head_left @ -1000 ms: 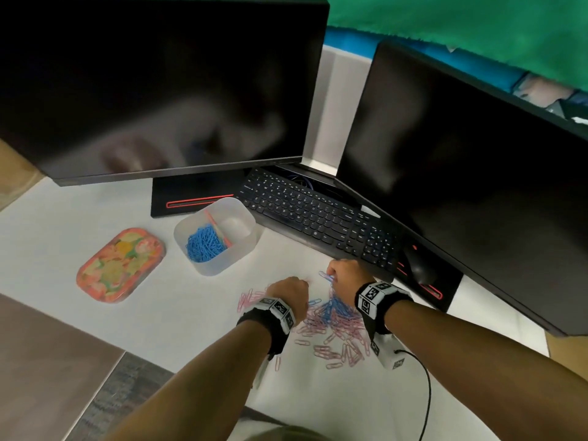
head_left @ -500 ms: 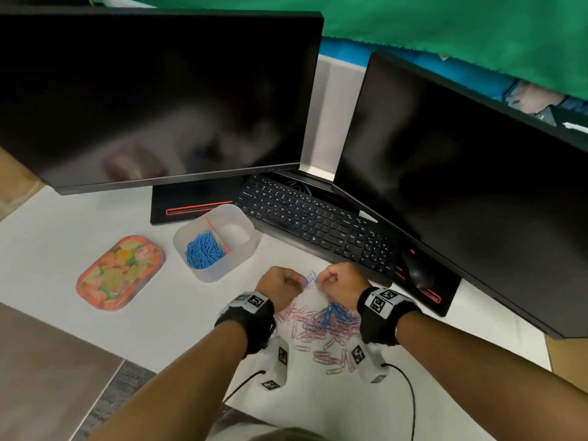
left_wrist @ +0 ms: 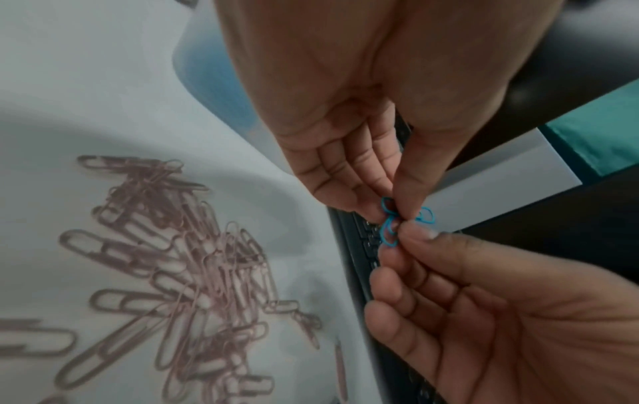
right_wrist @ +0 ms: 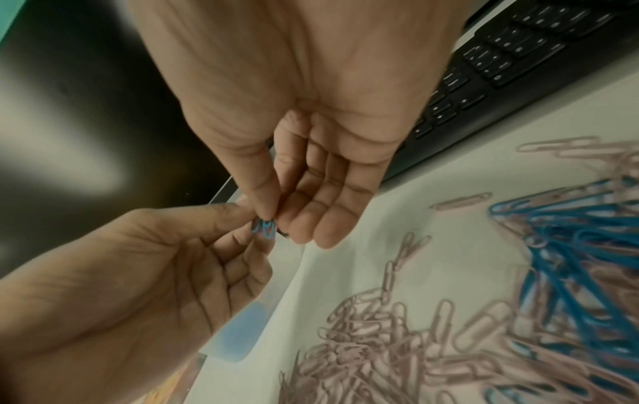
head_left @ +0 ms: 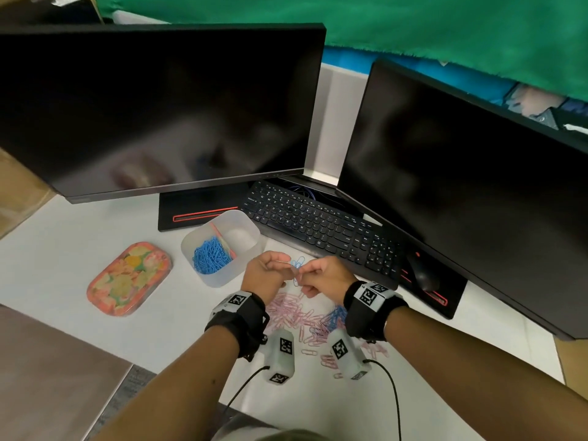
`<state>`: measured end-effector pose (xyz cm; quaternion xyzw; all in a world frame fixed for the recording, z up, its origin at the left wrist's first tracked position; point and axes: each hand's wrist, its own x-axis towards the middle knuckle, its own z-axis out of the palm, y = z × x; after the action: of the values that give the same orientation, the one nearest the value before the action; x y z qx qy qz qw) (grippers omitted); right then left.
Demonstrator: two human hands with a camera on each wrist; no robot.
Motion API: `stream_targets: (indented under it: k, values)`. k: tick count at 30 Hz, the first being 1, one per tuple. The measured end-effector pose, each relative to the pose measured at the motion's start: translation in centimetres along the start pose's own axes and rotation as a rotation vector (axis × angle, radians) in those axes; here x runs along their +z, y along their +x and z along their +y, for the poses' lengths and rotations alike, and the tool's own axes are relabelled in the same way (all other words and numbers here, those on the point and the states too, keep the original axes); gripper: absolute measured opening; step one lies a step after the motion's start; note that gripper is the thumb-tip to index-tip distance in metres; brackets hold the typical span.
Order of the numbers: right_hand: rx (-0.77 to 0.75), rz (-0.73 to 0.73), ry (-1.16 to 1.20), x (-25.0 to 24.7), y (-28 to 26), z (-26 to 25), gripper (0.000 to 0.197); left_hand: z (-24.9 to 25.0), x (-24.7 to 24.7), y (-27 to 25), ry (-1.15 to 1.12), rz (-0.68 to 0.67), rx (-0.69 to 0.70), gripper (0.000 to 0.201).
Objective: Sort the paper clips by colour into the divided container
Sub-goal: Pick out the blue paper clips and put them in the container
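Observation:
A small bunch of blue paper clips (head_left: 297,264) hangs in the air between my two hands. My left hand (head_left: 285,267) pinches it with thumb and forefinger, as the left wrist view shows (left_wrist: 392,216). My right hand (head_left: 302,276) pinches the same blue clips (right_wrist: 263,228) from the other side. Below the hands lies a pile of pink clips (head_left: 294,313) mixed with loose blue clips (head_left: 337,315). The translucent divided container (head_left: 251,224) stands to the upper left. Its left compartment holds blue clips (head_left: 210,259), and the right compartment looks empty.
A floral lid (head_left: 129,278) lies left of the container. A black keyboard (head_left: 318,227) and a mouse (head_left: 421,275) sit behind the hands, under two dark monitors (head_left: 159,106). The white desk's front edge (head_left: 178,374) is near my forearms.
Both hands have risen from the clip pile and drawn together. They now hold a few blue clips in the air between them.

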<state>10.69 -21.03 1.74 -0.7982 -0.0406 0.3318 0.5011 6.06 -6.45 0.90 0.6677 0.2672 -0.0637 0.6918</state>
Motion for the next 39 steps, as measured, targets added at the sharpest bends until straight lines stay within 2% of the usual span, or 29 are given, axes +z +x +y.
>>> stream_targets:
  k: [4,8,9,11,13,16,19,21,23,25,27,30,32,35,39]
  values:
    - [-0.008,-0.036,0.026,0.4,0.4,-1.1,0.009,1.8,-1.8,0.1,-0.04,0.091,0.054,0.023]
    - [-0.009,0.035,-0.027,-0.6,0.4,-0.7,0.01,3.2,-5.9,1.7,-0.016,0.343,0.107,0.023]
    - [-0.006,0.059,-0.047,-1.2,0.2,-0.3,0.009,3.4,-7.1,2.2,0.046,0.407,0.108,0.02]
    - [0.02,0.11,-0.079,-2.4,-0.1,0.8,0.009,3.6,-9.2,2.6,0.324,0.519,0.045,0.015]
    - [0.058,0.15,-0.1,-3.7,-0.6,1.8,0.009,3.4,-10.9,3.0,0.554,0.534,-0.027,0.012]
    - [0.103,0.196,-0.15,-5.3,-1.3,3.3,0.01,3.5,-11.5,3.7,0.764,0.46,-0.115,0.014]
    - [0.124,0.227,-0.178,-6.1,-1.9,4.4,0.009,4.2,-10.9,3.9,0.88,0.397,-0.136,0.03]
    - [0.11,0.239,-0.239,-6.3,-2.3,5.0,0.012,4.6,-10.0,3.5,0.885,0.415,-0.047,0.033]
    - [0.087,0.231,-0.332,-6.3,-2.9,5.5,0.014,4.7,-8.4,3.0,0.89,0.399,0.122,0.029]
    - [0.077,0.203,-0.403,-6.0,-3.4,6.0,0.016,4.4,-5.8,2.0,0.911,0.264,0.282,0.02]
    - [0.073,0.173,-0.49,-5.8,-3.9,6.8,0.018,3.5,-2.7,1.0,0.933,0.056,0.367,0.015]
    - [0.064,0.161,-0.63,-5.4,-4.9,7.9,0.018,1.1,1.6,-0.6,1.048,-0.214,0.387,0.013]
    - [0.061,0.155,-0.703,-5.0,-5.5,8.4,0.02,-1.1,3.6,-1.1,1.14,-0.339,0.386,0.013]
    - [0.072,0.147,-0.719,-4.2,-6.1,8.9,0.025,-3.6,5.7,-1.7,1.22,-0.421,0.34,0.024]
    - [0.052,0.132,-0.677,-3.2,-6.4,9.9,0.026,-5.1,7.2,-2.5,1.3,-0.431,0.315,0.033]
